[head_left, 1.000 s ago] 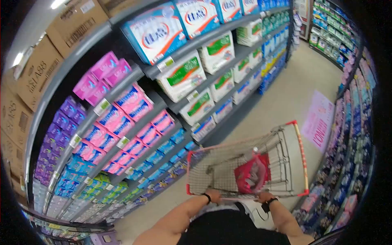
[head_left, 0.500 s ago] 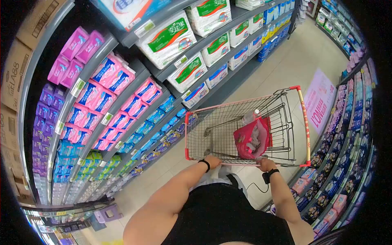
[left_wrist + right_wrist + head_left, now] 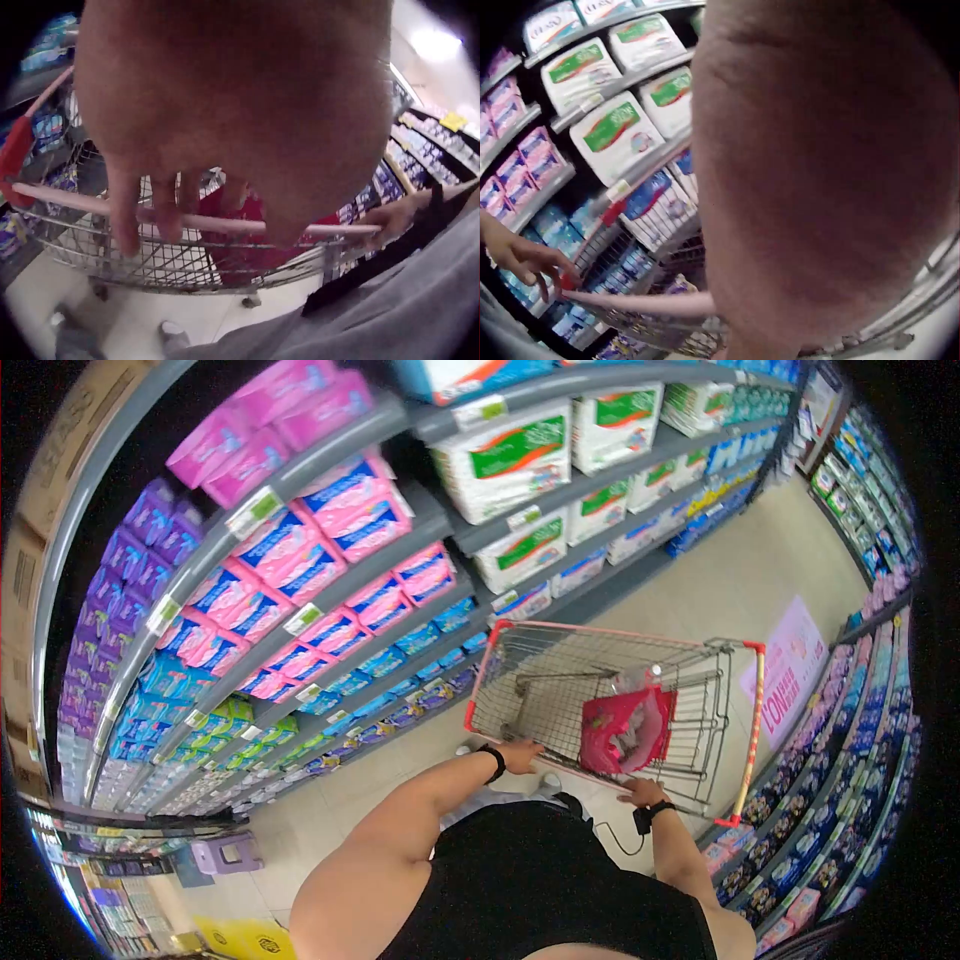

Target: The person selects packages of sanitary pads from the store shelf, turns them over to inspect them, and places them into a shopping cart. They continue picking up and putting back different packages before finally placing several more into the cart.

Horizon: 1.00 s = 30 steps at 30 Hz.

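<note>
Shopping cart (image 3: 620,635) is seen turned clockwise since the earlier frame, in the aisle between shelves (image 3: 425,525); long axis set crosswise before the torso, striped bar (image 3: 756,730) at right. Near rail (image 3: 232,223) is touched by left hand (image 3: 519,755), palm down, fingers slightly spread, and by right hand (image 3: 645,793), finger state can't be told.

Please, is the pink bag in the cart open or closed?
Open: the pink bag in the cart has a spread mouth, and pale items show inside it.
</note>
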{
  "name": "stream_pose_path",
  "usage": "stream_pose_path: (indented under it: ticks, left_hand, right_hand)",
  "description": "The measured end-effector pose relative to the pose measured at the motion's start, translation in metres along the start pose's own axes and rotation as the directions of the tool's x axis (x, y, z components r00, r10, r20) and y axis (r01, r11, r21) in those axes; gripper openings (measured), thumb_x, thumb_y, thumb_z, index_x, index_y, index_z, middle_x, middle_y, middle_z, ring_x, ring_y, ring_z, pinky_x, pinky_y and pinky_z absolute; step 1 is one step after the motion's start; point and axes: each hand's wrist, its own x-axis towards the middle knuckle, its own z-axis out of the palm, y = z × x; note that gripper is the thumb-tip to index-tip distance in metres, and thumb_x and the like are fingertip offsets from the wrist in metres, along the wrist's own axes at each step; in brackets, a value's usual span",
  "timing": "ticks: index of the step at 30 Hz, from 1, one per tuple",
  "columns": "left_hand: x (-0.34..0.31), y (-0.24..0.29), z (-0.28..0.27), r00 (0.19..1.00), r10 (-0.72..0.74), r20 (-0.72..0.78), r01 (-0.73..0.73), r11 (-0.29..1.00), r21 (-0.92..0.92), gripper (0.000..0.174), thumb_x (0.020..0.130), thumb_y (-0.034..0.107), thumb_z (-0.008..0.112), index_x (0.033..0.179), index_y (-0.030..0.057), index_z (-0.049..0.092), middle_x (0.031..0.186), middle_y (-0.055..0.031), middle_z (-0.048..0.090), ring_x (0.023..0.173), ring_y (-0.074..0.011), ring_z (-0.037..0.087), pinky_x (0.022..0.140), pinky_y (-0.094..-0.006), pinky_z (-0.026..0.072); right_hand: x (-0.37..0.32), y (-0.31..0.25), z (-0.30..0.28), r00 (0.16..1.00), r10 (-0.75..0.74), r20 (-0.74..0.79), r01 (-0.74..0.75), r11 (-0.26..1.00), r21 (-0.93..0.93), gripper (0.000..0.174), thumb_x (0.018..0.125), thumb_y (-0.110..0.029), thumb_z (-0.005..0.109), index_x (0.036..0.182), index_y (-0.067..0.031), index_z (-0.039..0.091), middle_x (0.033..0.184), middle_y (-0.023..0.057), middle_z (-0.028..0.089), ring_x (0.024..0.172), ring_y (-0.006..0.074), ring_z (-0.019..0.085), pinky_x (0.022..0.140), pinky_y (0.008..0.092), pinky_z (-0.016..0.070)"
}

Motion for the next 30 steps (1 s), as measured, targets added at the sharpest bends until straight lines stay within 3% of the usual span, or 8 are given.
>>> stream_pose_path:
  ticks: [3, 8, 10, 12, 15, 18, 28, 30]
  left_hand:
    - [-0.043, -0.036, -0.015, 0.987, 0.075, -0.141, -0.099, 0.979, -0.177, 0.058, 0.099, 0.045, 0.051, 0.147, 0.0150, 0.038, 0.159, -0.0198, 0.024, 0.138, -0.0419, 0.040, 0.111, -0.0540, 0.0369]
    - [-0.003, -0.231, 0.041, 0.860, 0.395, -0.324, -0.416, 0.909, 0.007, 0.040, 0.099, 0.040, 0.049, 0.113, 0.0028, 0.057, 0.115, -0.0210, 0.061, 0.107, -0.0388, 0.058, 0.094, -0.0544, 0.0450]
    - [-0.046, -0.263, 0.042, 0.908, 0.053, -0.415, -0.100, 0.991, -0.094, 0.043, 0.098, 0.040, 0.049, 0.098, -0.0007, 0.063, 0.103, -0.0220, 0.067, 0.095, -0.0417, 0.063, 0.080, -0.0514, 0.0481]
    - [-0.050, -0.332, 0.073, 0.878, 0.016, -0.478, -0.130, 0.970, -0.207, 0.046, 0.097, 0.042, 0.050, 0.088, -0.0018, 0.062, 0.092, -0.0225, 0.067, 0.087, -0.0424, 0.063, 0.077, -0.0535, 0.0459]
    - [-0.119, -0.357, 0.074, 0.878, -0.345, -0.331, 0.222, 0.908, -0.356, 0.048, 0.097, 0.042, 0.052, 0.082, -0.0019, 0.063, 0.084, -0.0222, 0.065, 0.084, -0.0416, 0.062, 0.076, -0.0532, 0.0456]
    - [-0.128, -0.418, 0.116, 0.834, -0.224, -0.504, -0.075, 0.859, -0.506, 0.046, 0.096, 0.043, 0.053, 0.082, -0.0001, 0.062, 0.080, -0.0201, 0.064, 0.077, -0.0374, 0.061, 0.073, -0.0510, 0.0455]
    - [-0.179, -0.514, 0.223, 0.893, -0.415, -0.174, -0.271, -0.188, -0.944, 0.035, 0.093, 0.040, 0.066, 0.102, 0.0068, 0.068, 0.082, -0.0077, 0.069, 0.078, -0.0163, 0.066, 0.068, -0.0319, 0.0528]
    - [-0.181, -0.501, 0.237, 0.781, -0.618, -0.095, -0.073, 0.061, -0.995, 0.036, 0.093, 0.040, 0.067, 0.108, 0.0073, 0.068, 0.085, -0.0088, 0.071, 0.078, -0.0178, 0.068, 0.069, -0.0329, 0.0540]
  right_hand:
    - [0.027, -0.030, -0.030, 0.991, 0.034, 0.128, -0.069, 0.957, 0.280, 0.083, 0.076, -0.059, 0.077, 0.136, -0.0064, 0.056, 0.127, 0.0195, 0.064, 0.121, 0.0346, 0.060, 0.103, 0.0418, 0.0465]
    - [0.028, -0.178, -0.183, 0.892, -0.181, -0.414, 0.436, 0.589, 0.681, 0.058, 0.086, -0.027, 0.078, 0.134, -0.0021, 0.055, 0.124, 0.0138, 0.065, 0.114, 0.0261, 0.063, 0.097, 0.0365, 0.0505]
    - [0.024, -0.254, -0.261, 0.791, -0.282, -0.543, 0.609, 0.275, 0.744, 0.045, 0.087, -0.017, 0.077, 0.124, 0.0004, 0.058, 0.114, 0.0100, 0.064, 0.107, 0.0156, 0.059, 0.095, 0.0322, 0.0487]
    - [0.028, -0.315, -0.325, 0.447, -0.456, -0.770, 0.894, 0.195, 0.404, 0.053, 0.087, -0.018, 0.077, 0.130, 0.0003, 0.054, 0.129, 0.0098, 0.058, 0.118, 0.0171, 0.055, 0.101, 0.0335, 0.0457]
    - [0.017, -0.395, -0.410, 0.331, -0.474, -0.816, 0.943, 0.155, 0.293, 0.078, 0.080, -0.024, 0.082, 0.145, -0.0068, 0.042, 0.148, 0.0075, 0.045, 0.140, 0.0211, 0.038, 0.114, 0.0418, 0.0322]
    - [0.020, -0.458, -0.477, 0.175, -0.495, -0.851, 0.984, 0.126, 0.129, 0.095, 0.078, -0.026, 0.085, 0.152, -0.0064, 0.029, 0.156, 0.0094, 0.033, 0.145, 0.0239, 0.029, 0.117, 0.0448, 0.0271]
    - [0.062, -0.532, -0.549, 0.416, -0.413, -0.810, 0.900, 0.061, 0.432, 0.076, 0.084, -0.010, 0.077, 0.145, 0.0015, 0.034, 0.138, 0.0095, 0.051, 0.127, 0.0181, 0.048, 0.109, 0.0333, 0.0386]
    - [0.077, -0.531, -0.550, 0.350, -0.431, -0.832, 0.905, -0.073, 0.419, 0.068, 0.086, -0.011, 0.076, 0.142, 0.0015, 0.039, 0.133, 0.0090, 0.055, 0.123, 0.0173, 0.051, 0.106, 0.0335, 0.0406]
